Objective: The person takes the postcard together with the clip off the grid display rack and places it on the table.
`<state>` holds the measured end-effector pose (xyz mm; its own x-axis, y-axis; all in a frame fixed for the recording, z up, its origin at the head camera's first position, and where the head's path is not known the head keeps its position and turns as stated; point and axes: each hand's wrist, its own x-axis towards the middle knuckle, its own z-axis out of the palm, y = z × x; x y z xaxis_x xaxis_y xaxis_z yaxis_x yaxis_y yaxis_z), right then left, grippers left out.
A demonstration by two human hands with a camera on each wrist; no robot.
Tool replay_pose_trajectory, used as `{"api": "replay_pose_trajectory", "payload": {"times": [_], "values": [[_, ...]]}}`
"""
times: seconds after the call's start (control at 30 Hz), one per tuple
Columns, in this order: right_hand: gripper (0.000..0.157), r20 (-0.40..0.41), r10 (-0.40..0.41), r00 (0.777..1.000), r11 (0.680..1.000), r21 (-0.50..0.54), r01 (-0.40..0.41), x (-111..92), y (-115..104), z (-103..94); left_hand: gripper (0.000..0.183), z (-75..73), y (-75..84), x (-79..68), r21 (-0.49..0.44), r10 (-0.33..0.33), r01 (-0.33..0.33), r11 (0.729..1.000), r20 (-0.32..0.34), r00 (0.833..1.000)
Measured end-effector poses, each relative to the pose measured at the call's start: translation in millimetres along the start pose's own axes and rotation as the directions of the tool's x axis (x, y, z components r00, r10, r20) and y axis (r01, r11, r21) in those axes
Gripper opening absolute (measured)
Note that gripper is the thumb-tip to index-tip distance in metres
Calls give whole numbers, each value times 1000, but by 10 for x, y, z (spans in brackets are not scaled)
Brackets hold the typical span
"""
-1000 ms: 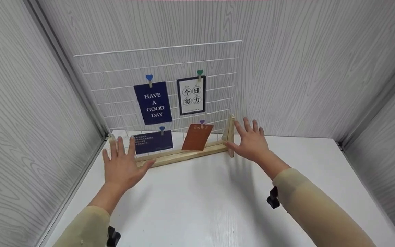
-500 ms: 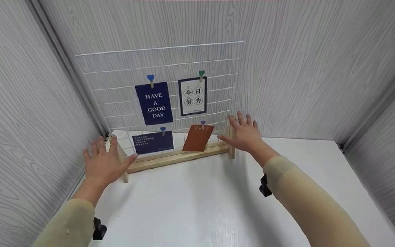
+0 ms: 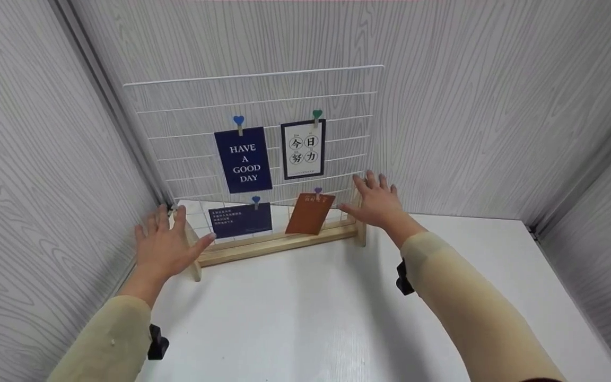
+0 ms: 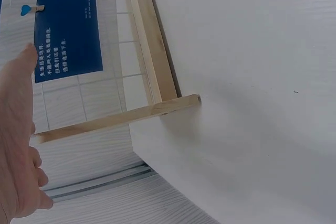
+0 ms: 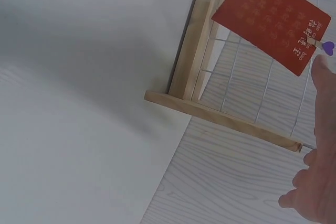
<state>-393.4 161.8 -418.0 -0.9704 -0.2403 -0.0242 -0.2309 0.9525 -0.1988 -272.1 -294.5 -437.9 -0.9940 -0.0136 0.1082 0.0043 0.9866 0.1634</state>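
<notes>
A white wire grid panel stands upright in a wooden base with a post at each end. Heart-topped clips hold cards on it: a navy "HAVE A GOOD DAY" card, a white card with a dark border, a smaller blue card and a tilted red-brown card. My left hand is spread at the left wooden post, thumb toward the blue card. At the right post my right hand is spread too, its fingertips around the post's top.
The stand is on a white tabletop, toward its back left. Grey wood-grain panels rise behind and on both sides. A metal strip runs up the left corner, near my left hand.
My left hand has moved left from in front of the base to the left post. My right hand has shifted slightly left onto the right post. The cards hang as before.
</notes>
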Motion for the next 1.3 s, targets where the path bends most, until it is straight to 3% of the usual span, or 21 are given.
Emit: {"api": "replay_pose_trajectory", "payload": {"times": [0.37,0.8,1.3], "values": [[97,23,-20,1000,1000,18,19,56,40,42,118,28,-4,65,15,-7,6,1000,41,999],[87,3,-12,1000,998,-63,12,43,86,101,113,115,28,82,46,-27,27,999,11,1000],[82,-69,-88,994,995,-42,85,68,182,192,108,110,67,79,68,-35,37,997,-24,999]]}}
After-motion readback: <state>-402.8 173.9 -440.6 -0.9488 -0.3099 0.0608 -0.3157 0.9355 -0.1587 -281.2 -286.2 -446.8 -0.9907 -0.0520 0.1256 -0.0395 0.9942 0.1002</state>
